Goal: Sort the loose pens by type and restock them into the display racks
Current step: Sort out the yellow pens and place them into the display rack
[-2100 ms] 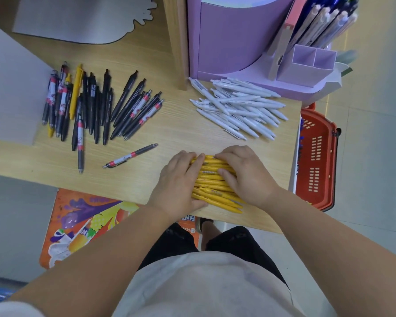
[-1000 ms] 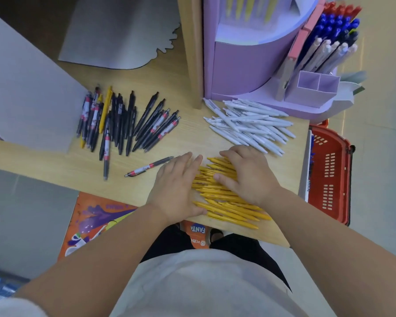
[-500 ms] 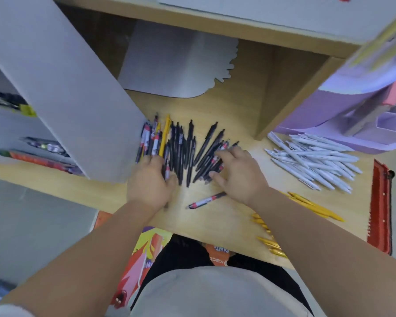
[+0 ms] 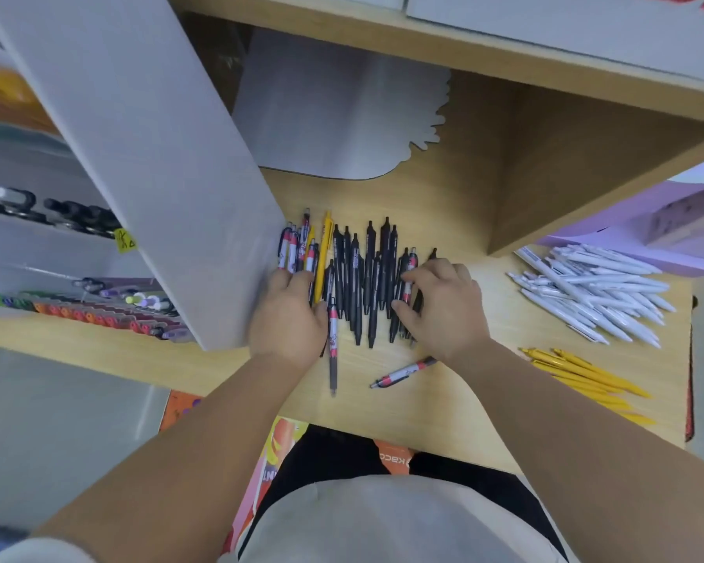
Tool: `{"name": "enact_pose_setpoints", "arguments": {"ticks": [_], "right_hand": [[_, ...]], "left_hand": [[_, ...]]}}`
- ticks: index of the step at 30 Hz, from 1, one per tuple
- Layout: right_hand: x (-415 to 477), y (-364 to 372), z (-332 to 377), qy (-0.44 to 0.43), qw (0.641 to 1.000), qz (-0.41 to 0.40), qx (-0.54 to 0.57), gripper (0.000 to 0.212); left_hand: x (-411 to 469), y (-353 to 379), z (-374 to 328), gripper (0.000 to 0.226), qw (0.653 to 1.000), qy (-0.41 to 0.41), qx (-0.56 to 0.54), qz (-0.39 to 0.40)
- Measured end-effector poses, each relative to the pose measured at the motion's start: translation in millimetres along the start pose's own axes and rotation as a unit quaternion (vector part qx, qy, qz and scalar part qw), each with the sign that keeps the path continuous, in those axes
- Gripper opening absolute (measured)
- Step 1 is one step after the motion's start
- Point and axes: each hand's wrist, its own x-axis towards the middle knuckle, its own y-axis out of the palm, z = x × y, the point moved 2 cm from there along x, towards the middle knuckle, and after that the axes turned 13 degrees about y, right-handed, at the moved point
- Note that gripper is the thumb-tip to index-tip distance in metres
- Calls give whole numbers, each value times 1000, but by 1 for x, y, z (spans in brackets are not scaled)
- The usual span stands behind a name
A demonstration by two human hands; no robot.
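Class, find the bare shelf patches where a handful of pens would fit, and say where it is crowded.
Free: the shelf between the dark pens and the grey sheet behind; the strip between the right hand and the white pens. Crowded: the right end, with white pens and yellow pens.

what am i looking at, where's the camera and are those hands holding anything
No machine here: a person wears a camera on the head, so the picture looks down over their own arms. The left hand and right hand rest on a pile of dark pens on a wooden shelf, one at each side; neither plainly grips a pen. A stray yellow pen lies in that pile. To the right lie white pens and, nearer, yellow pens. One red-and-white pen lies alone by the right wrist.
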Motion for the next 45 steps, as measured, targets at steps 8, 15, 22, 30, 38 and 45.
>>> {"name": "enact_pose_setpoints", "arguments": {"ticks": [8,15,22,30,38,45], "right_hand": [[31,2,80,-94,991,62,73,34],[71,16,123,20,996,86,-14,25],[72,9,99,56,998,37,19,31],[71,3,82,125,991,52,3,37],[76,3,88,165,972,77,147,31],[73,-16,85,207,862,70,457,21]], "left_hand": [[17,4,8,35,999,-20,-23,-32],[18,10,16,24,997,-26,-52,-49],[21,11,16,35,992,-69,-72,-81],[33,10,5,31,992,-34,-84,-93],[37,8,6,44,990,-83,-66,-88],[39,8,6,32,975,-160,-126,-90]]}}
